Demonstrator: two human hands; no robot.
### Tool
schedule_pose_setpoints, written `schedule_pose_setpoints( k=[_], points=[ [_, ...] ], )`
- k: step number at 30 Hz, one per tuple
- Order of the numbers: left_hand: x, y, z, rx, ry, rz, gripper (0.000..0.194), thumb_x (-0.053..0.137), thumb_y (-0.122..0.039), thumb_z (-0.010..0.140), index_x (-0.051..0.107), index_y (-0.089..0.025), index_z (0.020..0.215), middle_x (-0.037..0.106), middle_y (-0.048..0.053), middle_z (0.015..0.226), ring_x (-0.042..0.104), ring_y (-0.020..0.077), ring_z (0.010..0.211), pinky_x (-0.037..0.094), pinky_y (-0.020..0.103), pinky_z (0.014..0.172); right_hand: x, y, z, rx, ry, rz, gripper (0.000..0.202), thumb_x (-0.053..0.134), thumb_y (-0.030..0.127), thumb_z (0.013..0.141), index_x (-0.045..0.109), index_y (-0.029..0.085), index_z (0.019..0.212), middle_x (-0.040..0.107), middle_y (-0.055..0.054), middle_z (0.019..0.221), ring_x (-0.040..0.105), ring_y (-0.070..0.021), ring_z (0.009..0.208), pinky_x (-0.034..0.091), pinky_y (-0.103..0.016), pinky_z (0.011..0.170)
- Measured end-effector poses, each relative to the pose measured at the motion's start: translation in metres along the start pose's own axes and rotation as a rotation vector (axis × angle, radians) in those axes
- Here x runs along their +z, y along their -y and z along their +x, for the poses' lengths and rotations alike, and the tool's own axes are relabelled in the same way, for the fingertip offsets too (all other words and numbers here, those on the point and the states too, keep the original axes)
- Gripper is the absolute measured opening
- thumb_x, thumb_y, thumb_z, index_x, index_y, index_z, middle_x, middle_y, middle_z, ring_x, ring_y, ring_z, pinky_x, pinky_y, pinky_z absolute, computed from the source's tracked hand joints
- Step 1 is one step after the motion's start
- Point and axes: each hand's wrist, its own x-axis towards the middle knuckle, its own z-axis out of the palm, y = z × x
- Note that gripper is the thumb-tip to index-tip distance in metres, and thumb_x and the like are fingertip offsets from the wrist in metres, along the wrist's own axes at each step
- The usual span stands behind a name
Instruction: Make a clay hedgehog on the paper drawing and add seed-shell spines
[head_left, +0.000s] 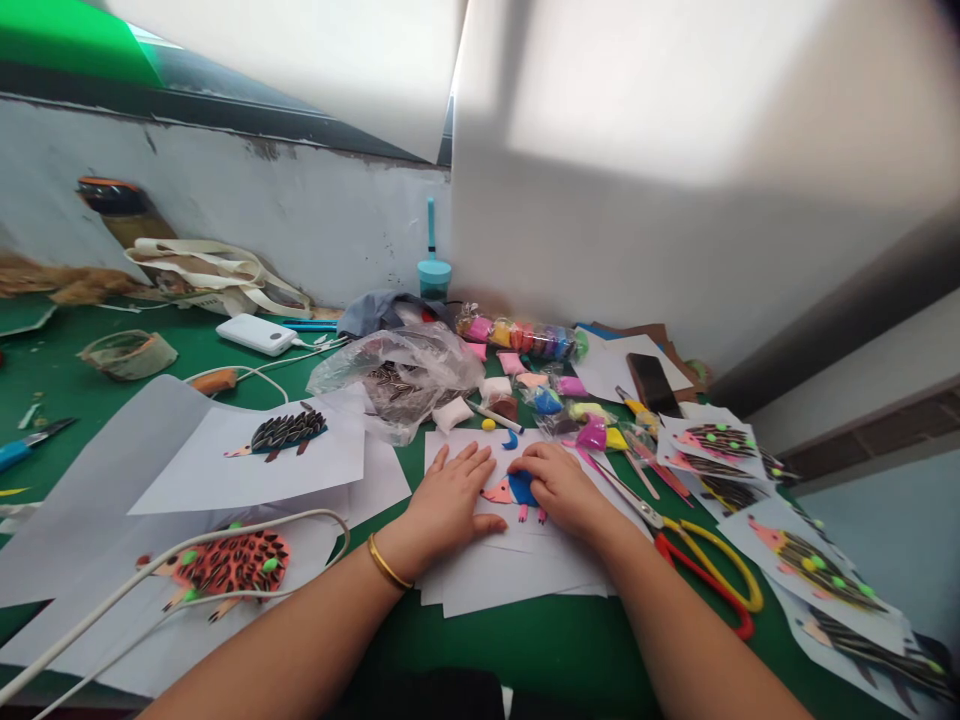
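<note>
A hedgehog figure of soft modelling clay lies on a stack of white paper, with a blue body, peach head and pink legs. My left hand rests flat on the paper at its left, fingers spread, thumb below the head. Curled over the blue body, my right hand has its fingertips pressed together on the blue clay; they partly cover it. Just above on the sheet are a blue clay crescent and a small yellow clay ball.
Scissors lie right of the paper. Behind are a plastic bag of sunflower seeds and bagged coloured clay. Finished hedgehog sheets overlap at right; others lie left, crossed by a white cable. A phone stands farther back.
</note>
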Motion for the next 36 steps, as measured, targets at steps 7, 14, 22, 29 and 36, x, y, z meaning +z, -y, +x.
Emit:
schedule_pose_setpoints(
  k=[7,14,22,29,36],
  points=[
    [-0.001,-0.001,0.0,-0.006,0.014,0.0,0.08,0.069,-0.059,0.079,0.043,-0.021,0.145,0.038,0.013,0.156,0.027,0.0333,0.147,0.013,0.061,0.119,-0.003,0.004,-0.002,-0.011,0.032,-0.015,0.052,0.047,0.004,0.077,0.071,0.032,0.113,0.062,-0.004,0.11,0.052,-0.0235,0.107,0.037,-0.041,0.095],
    [-0.003,-0.002,0.0,-0.008,0.022,0.0,0.082,0.069,-0.059,0.078,0.043,-0.02,0.146,0.038,0.013,0.156,0.027,0.0328,0.147,0.013,0.06,0.12,0.002,-0.005,-0.003,-0.024,-0.004,0.03,0.053,0.045,0.003,0.077,0.07,0.027,0.117,0.062,-0.006,0.115,0.052,-0.0237,0.112,0.037,-0.041,0.1],
    [0.0,0.0,0.0,-0.005,0.008,0.021,0.082,0.068,-0.06,0.078,0.043,-0.02,0.146,0.038,0.013,0.156,0.028,0.0333,0.147,0.015,0.062,0.119,-0.002,0.004,-0.007,-0.047,0.011,-0.047,0.053,0.049,0.004,0.079,0.07,0.032,0.12,0.062,-0.006,0.115,0.052,-0.0251,0.111,0.037,-0.045,0.097],
    [0.0,0.0,-0.001,0.002,0.005,0.03,0.082,0.069,-0.061,0.078,0.044,-0.02,0.145,0.037,0.013,0.156,0.028,0.0331,0.147,0.015,0.061,0.119,0.002,-0.006,-0.008,-0.105,-0.052,-0.027,0.058,0.049,0.002,0.076,0.07,0.031,0.121,0.063,-0.006,0.115,0.053,-0.0238,0.109,0.04,-0.042,0.098],
    [0.0,0.0,0.0,0.001,0.0,0.024,0.082,0.068,-0.061,0.078,0.043,-0.02,0.145,0.039,0.014,0.155,0.028,0.0337,0.147,0.015,0.062,0.119,0.002,-0.001,-0.007,-0.102,-0.032,-0.021,0.048,0.051,0.005,0.08,0.072,0.032,0.115,0.063,-0.005,0.116,0.053,-0.0245,0.111,0.04,-0.043,0.098]
  ],
)
